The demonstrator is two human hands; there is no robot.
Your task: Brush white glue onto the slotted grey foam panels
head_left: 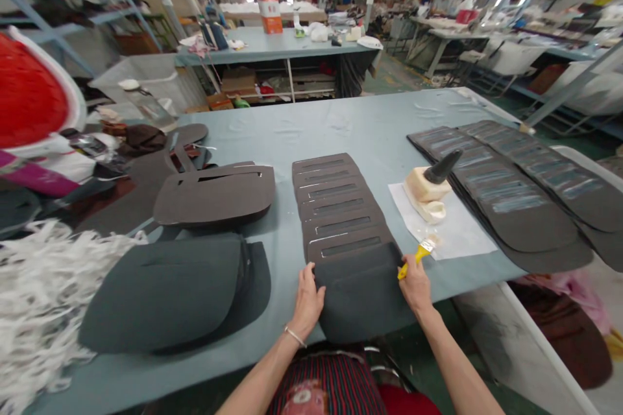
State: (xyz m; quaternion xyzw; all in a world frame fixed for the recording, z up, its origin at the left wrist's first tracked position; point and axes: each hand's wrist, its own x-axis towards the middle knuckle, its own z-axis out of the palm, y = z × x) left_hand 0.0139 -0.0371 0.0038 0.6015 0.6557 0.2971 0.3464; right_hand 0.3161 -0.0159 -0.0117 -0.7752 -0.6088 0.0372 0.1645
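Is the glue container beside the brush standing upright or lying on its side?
Lying on its side: the glue container rests on white paper, dark nozzle pointing up-right.

We see a dark grey piece [363, 298] lying flat at the near edge of the table, its rounded end hanging a little over the edge. It covers the near end of a row of overlapped slotted pieces [335, 207]. A yellow-handled brush [417, 254] points its pale bristles away, just beside the piece's right corner.
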